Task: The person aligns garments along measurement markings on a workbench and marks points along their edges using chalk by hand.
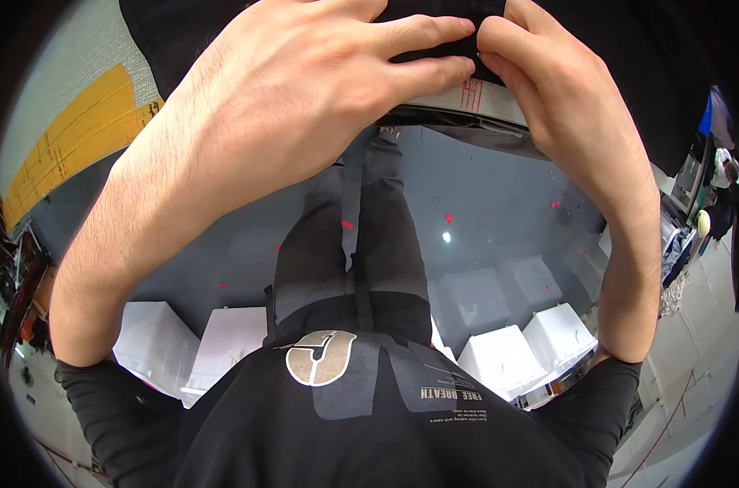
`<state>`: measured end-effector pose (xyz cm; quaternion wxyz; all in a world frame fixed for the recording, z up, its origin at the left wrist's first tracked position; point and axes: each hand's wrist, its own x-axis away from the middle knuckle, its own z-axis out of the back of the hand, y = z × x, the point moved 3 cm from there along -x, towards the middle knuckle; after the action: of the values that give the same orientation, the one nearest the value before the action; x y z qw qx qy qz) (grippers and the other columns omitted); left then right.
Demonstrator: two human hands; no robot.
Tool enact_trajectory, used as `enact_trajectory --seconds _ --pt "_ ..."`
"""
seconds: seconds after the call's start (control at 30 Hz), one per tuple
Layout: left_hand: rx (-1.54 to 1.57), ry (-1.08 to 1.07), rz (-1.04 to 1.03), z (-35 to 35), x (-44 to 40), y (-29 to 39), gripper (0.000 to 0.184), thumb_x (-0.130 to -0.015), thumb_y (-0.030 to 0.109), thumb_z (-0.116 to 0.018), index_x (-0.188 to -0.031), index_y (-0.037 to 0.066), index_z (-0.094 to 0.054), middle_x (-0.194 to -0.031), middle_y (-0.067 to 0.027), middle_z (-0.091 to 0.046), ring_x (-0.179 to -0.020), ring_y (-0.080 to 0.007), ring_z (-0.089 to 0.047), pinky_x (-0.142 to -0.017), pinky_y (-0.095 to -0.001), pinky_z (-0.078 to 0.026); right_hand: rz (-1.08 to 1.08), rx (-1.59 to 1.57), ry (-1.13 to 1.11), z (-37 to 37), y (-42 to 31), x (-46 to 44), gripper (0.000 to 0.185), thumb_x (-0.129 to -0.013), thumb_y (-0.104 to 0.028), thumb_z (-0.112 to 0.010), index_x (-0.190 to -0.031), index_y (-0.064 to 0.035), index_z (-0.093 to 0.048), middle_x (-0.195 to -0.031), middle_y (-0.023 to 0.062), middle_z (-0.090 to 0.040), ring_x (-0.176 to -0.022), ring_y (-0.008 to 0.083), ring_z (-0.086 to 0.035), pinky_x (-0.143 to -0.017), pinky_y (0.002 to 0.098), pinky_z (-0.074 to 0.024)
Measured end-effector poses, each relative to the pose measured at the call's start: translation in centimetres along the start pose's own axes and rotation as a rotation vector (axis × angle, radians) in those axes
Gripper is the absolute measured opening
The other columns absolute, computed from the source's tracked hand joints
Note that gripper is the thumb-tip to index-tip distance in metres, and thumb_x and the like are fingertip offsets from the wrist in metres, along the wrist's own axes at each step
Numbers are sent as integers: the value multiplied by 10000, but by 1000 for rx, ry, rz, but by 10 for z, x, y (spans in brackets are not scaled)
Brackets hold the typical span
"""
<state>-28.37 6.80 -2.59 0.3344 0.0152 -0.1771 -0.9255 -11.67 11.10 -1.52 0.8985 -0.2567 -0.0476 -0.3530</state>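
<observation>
Black cloth (654, 73) lies over the work surface at the top of the view and hangs toward its near edge. My left hand (345, 65) rests on the cloth from the left, two fingers stretched out to the right with a gap between them. Close to those fingertips, my right hand (540, 61) has its thumb and fingers pinched together at the cloth. Whatever lies in that pinch is too small to make out. Red marks (472, 94) show on the pale table edge just below the fingertips.
Yellow tape (76, 138) marks the surface at the left. White bins (503, 358) stand on the grey floor (499, 203) behind me, on both sides. Small red scraps are scattered on the floor. Piled items (715, 211) sit at the far right.
</observation>
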Motion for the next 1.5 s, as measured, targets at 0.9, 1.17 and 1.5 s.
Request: enact_trajectory --seconds 0.9,1.17,1.5 --pt "78 -64 15 -2 -9 0 408 -949 215 -516 -1334 80 -529 -1363 -99 -513 -806 -153 -505 -747 -292 -395 14 -371 170 -1 54 31 64 -928 18 -497 -959 35 -551 -994 61 -532 -781 113 -498 -700 255 -412" --pt "30 236 72 0 -9 7 442 -658 -45 -635 -1069 112 -680 -1248 -6 -602 -831 -187 -582 -749 -319 -464 -189 -538 262 2 85 86 127 -957 -74 -484 -911 4 -572 -1082 95 -568 -930 142 -542 -863 260 -398" --pt "165 281 58 0 -16 0 334 -629 -69 -599 -932 45 -686 -1123 -79 -621 -875 -246 -593 -762 -348 -474 -164 -544 272 3 94 91 111 -934 -24 -484 -898 13 -582 -1060 86 -578 -838 110 -528 -711 214 -383"
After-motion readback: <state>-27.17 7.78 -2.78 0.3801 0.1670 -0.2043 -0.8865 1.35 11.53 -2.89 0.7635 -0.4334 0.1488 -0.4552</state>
